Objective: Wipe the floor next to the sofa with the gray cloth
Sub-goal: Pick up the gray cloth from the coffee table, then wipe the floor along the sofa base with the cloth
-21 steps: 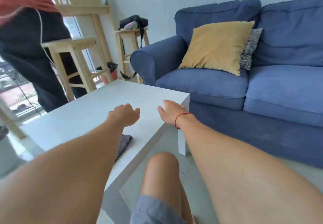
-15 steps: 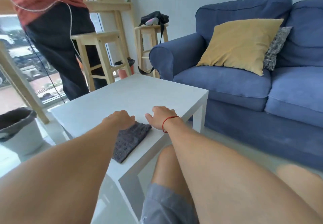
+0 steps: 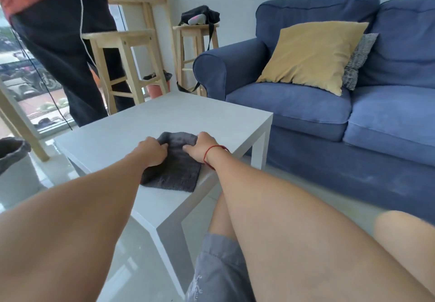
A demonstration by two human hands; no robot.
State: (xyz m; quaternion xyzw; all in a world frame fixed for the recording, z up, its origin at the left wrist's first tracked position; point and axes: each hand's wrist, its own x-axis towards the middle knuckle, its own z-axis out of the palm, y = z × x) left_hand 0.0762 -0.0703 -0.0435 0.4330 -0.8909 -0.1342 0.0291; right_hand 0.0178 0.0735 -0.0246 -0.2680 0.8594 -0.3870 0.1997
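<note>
The gray cloth (image 3: 175,172) lies on the white coffee table (image 3: 207,118), near its front edge. My left hand (image 3: 151,152) grips the cloth's left side with curled fingers. My right hand (image 3: 201,147), with a red string at the wrist, pinches the cloth's right side. The cloth's far edge is bunched up between the two hands. The blue sofa (image 3: 329,103) stands to the right of the table, and a strip of pale tiled floor (image 3: 301,184) runs along its base.
A yellow cushion (image 3: 313,54) and a patterned one (image 3: 357,59) rest on the sofa. A person in dark trousers (image 3: 63,49) stands at the back left by wooden stools (image 3: 124,66). A lined bin (image 3: 14,167) sits at the left. My knees are below the table edge.
Both hands have closed onto the gray cloth and bunched its far edge. The view has shifted left and down, so the sofa sits further right.
</note>
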